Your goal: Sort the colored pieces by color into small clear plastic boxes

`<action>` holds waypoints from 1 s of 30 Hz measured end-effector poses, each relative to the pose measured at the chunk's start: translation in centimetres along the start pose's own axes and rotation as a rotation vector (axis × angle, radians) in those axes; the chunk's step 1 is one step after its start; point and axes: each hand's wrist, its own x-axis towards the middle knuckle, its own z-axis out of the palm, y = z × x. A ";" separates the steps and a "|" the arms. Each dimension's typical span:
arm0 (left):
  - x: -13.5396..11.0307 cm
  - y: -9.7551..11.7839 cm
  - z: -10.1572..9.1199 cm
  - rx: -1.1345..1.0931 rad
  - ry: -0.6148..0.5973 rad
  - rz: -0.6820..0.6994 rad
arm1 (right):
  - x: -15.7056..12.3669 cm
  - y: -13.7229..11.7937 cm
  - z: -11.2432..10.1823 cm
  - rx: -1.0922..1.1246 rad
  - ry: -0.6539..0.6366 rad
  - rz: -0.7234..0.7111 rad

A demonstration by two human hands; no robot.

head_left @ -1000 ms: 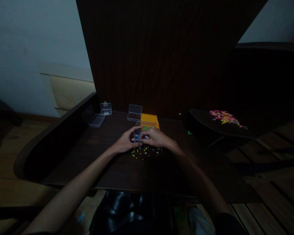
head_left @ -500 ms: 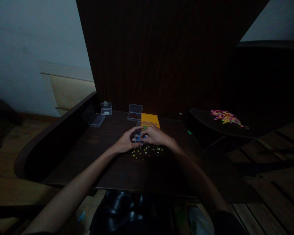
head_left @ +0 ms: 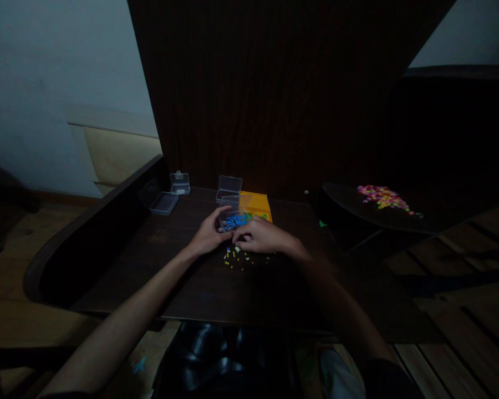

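My left hand (head_left: pixel 210 231) grips the left side of a clear plastic box (head_left: pixel 235 203), thumb at its near edge. Small blue pieces (head_left: pixel 236 221) lie inside the box. My right hand (head_left: pixel 261 235) is at the box's near right edge, fingers curled together and pointing down; anything pinched in them is hidden. Tiny yellow and white pieces (head_left: pixel 234 255) are scattered on the dark tabletop just in front of both hands. Behind my right hand is an open yellow case (head_left: pixel 255 203) with green pieces (head_left: pixel 263 216) at its near end.
An open clear box (head_left: pixel 230 183) stands behind the held one. At the back left are a small lidded box (head_left: pixel 180 183) and a flat clear tray (head_left: pixel 164 203). A heap of pink, yellow and purple pieces (head_left: pixel 382 197) lies on the right-hand surface. A raised side panel (head_left: pixel 95 230) borders the left.
My right hand has drawn out of the clear box toward me, uncovering the blue pieces. My left hand has tilted or shifted the box slightly, and its lid shows more.
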 end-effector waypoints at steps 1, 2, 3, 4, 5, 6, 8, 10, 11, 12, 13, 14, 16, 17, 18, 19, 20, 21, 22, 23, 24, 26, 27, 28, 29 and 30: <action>0.1 -0.2 -0.1 0.002 0.014 0.002 | 0.2 0.1 0.5 -0.035 -0.010 -0.003; 0.2 -0.3 -0.1 0.006 0.032 0.005 | 0.4 0.3 1.1 -0.067 -0.015 -0.006; 0.3 -0.4 -0.2 0.017 0.054 0.008 | 0.6 0.5 1.6 -0.093 -0.019 -0.010; 0.3 -0.4 -0.3 0.035 0.078 0.012 | 0.8 0.7 2.1 -0.112 -0.021 -0.015; 0.3 -0.3 -0.3 0.057 0.102 0.017 | 1.0 0.9 2.5 -0.126 -0.024 -0.017; 0.4 -0.3 -0.4 0.074 0.121 0.022 | 1.2 1.1 2.9 -0.136 -0.027 -0.014; 0.4 0.0 -0.5 0.082 0.138 0.021 | 1.4 1.5 3.5 -0.147 -0.037 0.001; 0.4 0.2 -0.5 0.062 0.140 0.013 | 1.6 1.7 3.9 -0.154 -0.047 0.017; 0.4 0.2 -0.6 0.050 0.140 0.012 | 1.7 1.7 4.1 -0.159 -0.048 0.024; 0.4 0.2 -0.6 0.042 0.140 0.013 | 1.8 1.7 4.2 -0.166 -0.048 0.029; 0.5 0.2 -0.7 0.037 0.139 0.015 | 1.9 1.6 4.3 -0.174 -0.049 0.034; 0.5 0.1 -0.7 0.035 0.138 0.017 | 1.9 1.5 4.4 -0.181 -0.051 0.039; 0.5 -0.1 -0.8 0.049 0.141 0.018 | 2.0 1.3 4.4 -0.196 -0.062 0.049; 0.5 -0.2 -0.8 0.066 0.146 0.019 | 2.0 1.2 4.4 -0.204 -0.071 0.054; 0.5 -0.3 -0.8 0.087 0.152 0.023 | 2.0 1.0 4.3 -0.214 -0.078 0.060; 0.5 -0.4 -0.9 0.110 0.154 0.029 | 2.0 0.9 4.3 -0.227 -0.084 0.065; 0.5 -0.4 -0.9 0.129 0.153 0.033 | 1.9 0.9 4.3 -0.240 -0.088 0.070; 0.5 -0.5 -0.9 0.145 0.148 0.034 | 1.9 0.8 4.2 -0.251 -0.090 0.073; 0.5 -0.5 -0.9 0.154 0.142 0.035 | 1.8 0.7 4.2 -0.259 -0.093 0.074; 0.5 -0.5 -0.9 0.157 0.135 0.036 | 1.8 0.7 4.2 -0.269 -0.094 0.076; 0.4 -0.4 -0.8 0.153 0.128 0.037 | 1.7 0.6 4.2 -0.278 -0.094 0.081; 0.4 -0.3 -0.7 0.129 0.115 0.034 | 1.5 0.4 4.3 -0.292 -0.095 0.100; 0.3 -0.2 -0.6 0.112 0.108 0.031 | 1.5 0.3 4.4 -0.299 -0.095 0.109; 0.3 0.0 -0.6 0.098 0.103 0.028 | 1.4 0.2 4.5 -0.304 -0.094 0.116; 0.2 0.1 -0.5 0.091 0.103 0.025 | 1.4 0.1 4.7 -0.307 -0.090 0.120; 0.2 0.2 -0.5 0.092 0.103 0.026 | 1.3 0.0 4.8 -0.310 -0.088 0.120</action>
